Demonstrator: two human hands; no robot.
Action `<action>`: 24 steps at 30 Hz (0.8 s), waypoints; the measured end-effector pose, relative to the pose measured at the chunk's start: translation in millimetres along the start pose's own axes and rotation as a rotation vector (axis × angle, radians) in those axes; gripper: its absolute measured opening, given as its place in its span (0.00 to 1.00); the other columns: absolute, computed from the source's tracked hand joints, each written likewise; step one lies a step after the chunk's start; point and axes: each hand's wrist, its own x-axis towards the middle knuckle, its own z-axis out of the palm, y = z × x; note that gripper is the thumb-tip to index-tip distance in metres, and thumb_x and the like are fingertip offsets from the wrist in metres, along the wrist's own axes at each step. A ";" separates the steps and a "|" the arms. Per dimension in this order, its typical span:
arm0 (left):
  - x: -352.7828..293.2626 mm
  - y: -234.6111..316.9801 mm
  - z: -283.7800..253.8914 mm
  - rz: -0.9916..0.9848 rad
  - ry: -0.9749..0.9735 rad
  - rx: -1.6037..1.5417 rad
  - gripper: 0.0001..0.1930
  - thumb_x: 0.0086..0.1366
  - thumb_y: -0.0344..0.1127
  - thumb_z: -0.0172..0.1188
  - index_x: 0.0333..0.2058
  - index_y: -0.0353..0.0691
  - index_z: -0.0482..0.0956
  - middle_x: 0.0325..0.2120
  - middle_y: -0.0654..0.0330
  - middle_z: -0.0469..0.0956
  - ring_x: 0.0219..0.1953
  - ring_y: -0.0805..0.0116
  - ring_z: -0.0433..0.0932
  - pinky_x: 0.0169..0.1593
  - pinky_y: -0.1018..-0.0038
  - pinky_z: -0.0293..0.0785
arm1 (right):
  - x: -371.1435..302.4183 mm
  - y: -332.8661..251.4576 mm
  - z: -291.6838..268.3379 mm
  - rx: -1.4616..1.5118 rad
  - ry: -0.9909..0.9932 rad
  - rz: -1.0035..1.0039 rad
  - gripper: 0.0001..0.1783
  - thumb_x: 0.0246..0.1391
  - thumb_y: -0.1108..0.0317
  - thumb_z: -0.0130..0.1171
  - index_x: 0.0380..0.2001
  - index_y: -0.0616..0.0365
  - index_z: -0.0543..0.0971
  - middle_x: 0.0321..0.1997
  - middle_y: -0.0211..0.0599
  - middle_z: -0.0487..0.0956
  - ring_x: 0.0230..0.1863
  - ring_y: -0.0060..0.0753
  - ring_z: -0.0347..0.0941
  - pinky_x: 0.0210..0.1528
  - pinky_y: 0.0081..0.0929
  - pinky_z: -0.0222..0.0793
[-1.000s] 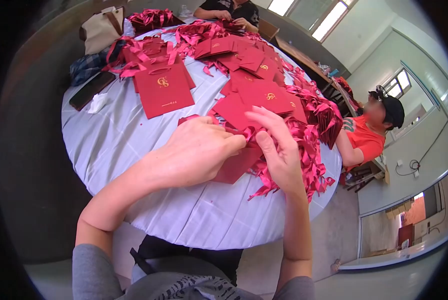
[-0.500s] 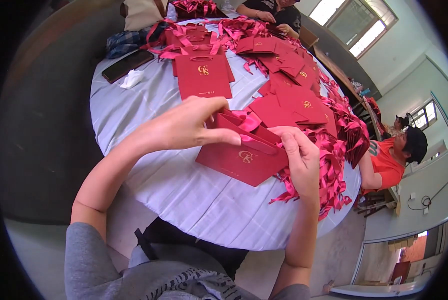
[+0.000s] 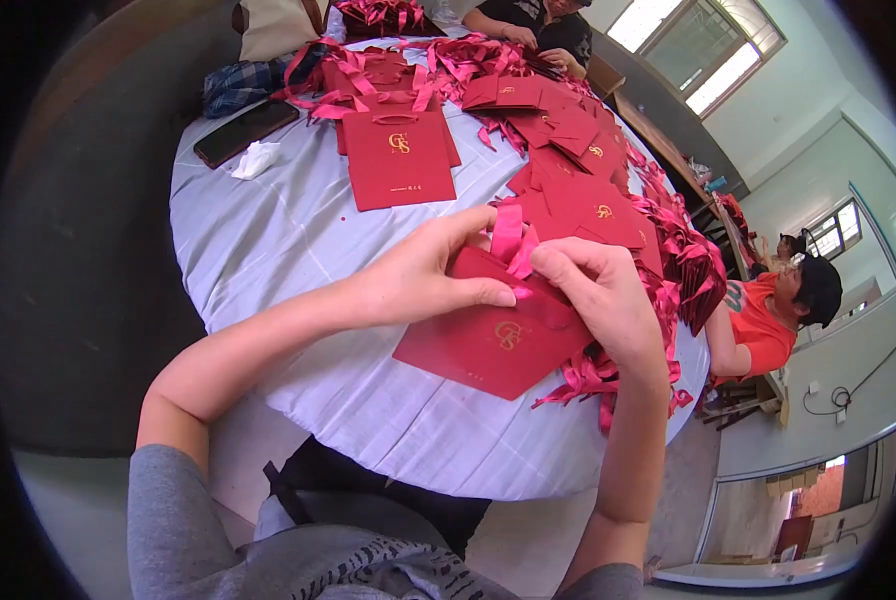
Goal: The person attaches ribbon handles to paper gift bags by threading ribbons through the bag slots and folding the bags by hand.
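A red paper gift bag (image 3: 468,345) with a gold emblem is tilted above the white cloth in front of me. My left hand (image 3: 433,270) grips its top edge, thumb on the front and fingers behind. A pink satin ribbon (image 3: 511,238) sticks up out of the bag's mouth. My right hand (image 3: 603,295) pinches that ribbon between thumb and forefinger, close to the bag's upper right edge. Just beyond lies a flat stack of finished-looking red bags (image 3: 400,165) with their ribbon handles upward.
Piled flat red bags (image 3: 603,210) and heaps of loose pink ribbon (image 3: 593,378) cover the right of the round table (image 3: 258,215). A phone (image 3: 246,133) and crumpled tissue (image 3: 258,160) lie at left. One person (image 3: 538,30) works across; another in orange (image 3: 768,315) sits right.
My right hand has moved from the bag's right edge to the ribbon, which now stands higher out of the mouth. The bag has shifted slightly down and right.
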 end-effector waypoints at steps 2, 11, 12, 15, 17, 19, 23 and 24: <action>-5.5 -4.3 3.8 0.009 0.038 0.078 0.31 0.57 0.28 0.65 0.57 0.35 0.63 0.49 0.60 0.71 0.50 0.76 0.70 0.55 0.74 0.67 | 0.4 -1.5 6.5 0.083 0.042 0.041 0.09 0.54 0.70 0.60 0.33 0.68 0.79 0.24 0.27 0.77 0.29 0.13 0.70 0.31 0.15 0.66; -11.9 -13.5 9.2 -0.159 -0.066 -0.111 0.26 0.59 0.36 0.64 0.52 0.32 0.66 0.38 0.55 0.76 0.40 0.72 0.73 0.46 0.73 0.69 | 9.2 12.6 26.1 0.120 0.205 -0.268 0.06 0.45 0.78 0.64 0.25 0.65 0.75 0.24 0.28 0.75 0.27 0.13 0.69 0.31 0.16 0.66; -12.5 -8.8 12.7 -0.153 -0.078 -0.153 0.25 0.59 0.37 0.64 0.50 0.31 0.67 0.36 0.53 0.76 0.39 0.72 0.73 0.45 0.73 0.69 | 11.0 15.3 29.1 0.028 0.247 -0.329 0.08 0.44 0.78 0.64 0.23 0.65 0.73 0.22 0.27 0.73 0.26 0.14 0.67 0.30 0.17 0.66; -18.2 -17.1 9.0 -0.304 -0.158 0.074 0.23 0.58 0.37 0.64 0.46 0.30 0.68 0.35 0.51 0.77 0.40 0.68 0.76 0.46 0.72 0.70 | 13.8 19.4 35.3 0.045 0.190 -0.187 0.05 0.47 0.81 0.62 0.26 0.63 0.76 0.25 0.23 0.76 0.27 0.11 0.69 0.30 0.12 0.65; -20.6 -25.4 12.2 -0.181 -0.148 0.028 0.22 0.60 0.36 0.63 0.49 0.32 0.68 0.37 0.57 0.77 0.40 0.75 0.73 0.45 0.75 0.70 | 13.2 22.3 43.0 0.158 0.219 -0.204 0.05 0.47 0.80 0.63 0.26 0.63 0.76 0.23 0.23 0.76 0.24 0.09 0.68 0.26 0.11 0.63; -22.3 -27.2 13.9 -0.058 -0.140 -0.020 0.22 0.61 0.34 0.62 0.52 0.33 0.67 0.38 0.63 0.76 0.40 0.81 0.70 0.43 0.78 0.69 | 12.1 20.8 42.4 0.201 0.235 -0.070 0.05 0.47 0.79 0.64 0.26 0.62 0.76 0.23 0.22 0.76 0.23 0.08 0.67 0.25 0.11 0.62; -24.0 -16.3 17.4 -0.237 -0.146 -0.053 0.24 0.61 0.35 0.62 0.52 0.32 0.66 0.39 0.54 0.76 0.40 0.70 0.74 0.44 0.72 0.71 | 9.4 35.6 42.4 0.230 0.194 -0.028 0.08 0.48 0.75 0.65 0.26 0.65 0.74 0.22 0.30 0.76 0.24 0.15 0.71 0.23 0.16 0.68; -24.2 -15.0 19.6 -0.300 -0.130 -0.044 0.25 0.59 0.35 0.62 0.52 0.32 0.65 0.39 0.47 0.76 0.40 0.60 0.78 0.45 0.67 0.71 | 9.5 39.6 37.3 0.091 0.233 -0.017 0.09 0.49 0.73 0.64 0.27 0.65 0.74 0.22 0.31 0.76 0.24 0.15 0.71 0.24 0.17 0.67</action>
